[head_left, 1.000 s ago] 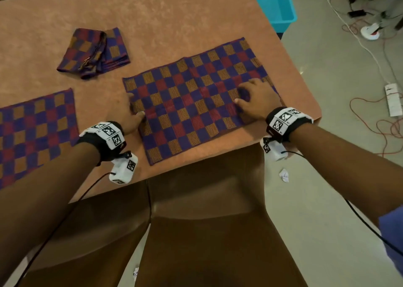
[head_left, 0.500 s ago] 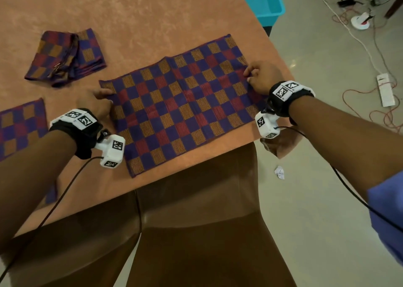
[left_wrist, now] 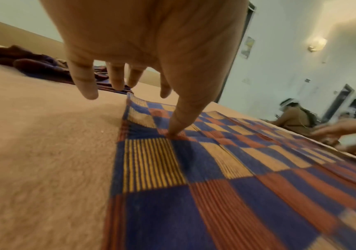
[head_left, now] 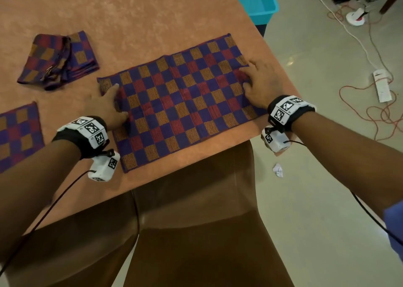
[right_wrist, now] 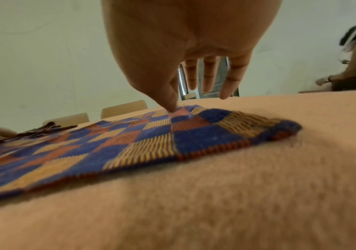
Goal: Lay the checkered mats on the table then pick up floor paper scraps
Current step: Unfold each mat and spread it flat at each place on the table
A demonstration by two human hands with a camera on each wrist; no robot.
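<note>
On the surface (head_left: 152,14), the spread checkered mat (head_left: 178,99) lies flat at centre, the left hand (head_left: 104,106) at 9 o'clock and right hand (head_left: 259,84) at 3 o'clock each pressing its ends, grip spread, while a paper scrap (head_left: 278,170) sits on the floor (head_left: 316,199) at 5 o'clock.

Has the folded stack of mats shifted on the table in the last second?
No. The folded stack of mats lies beyond the spread mat's far left corner, as before.
</note>
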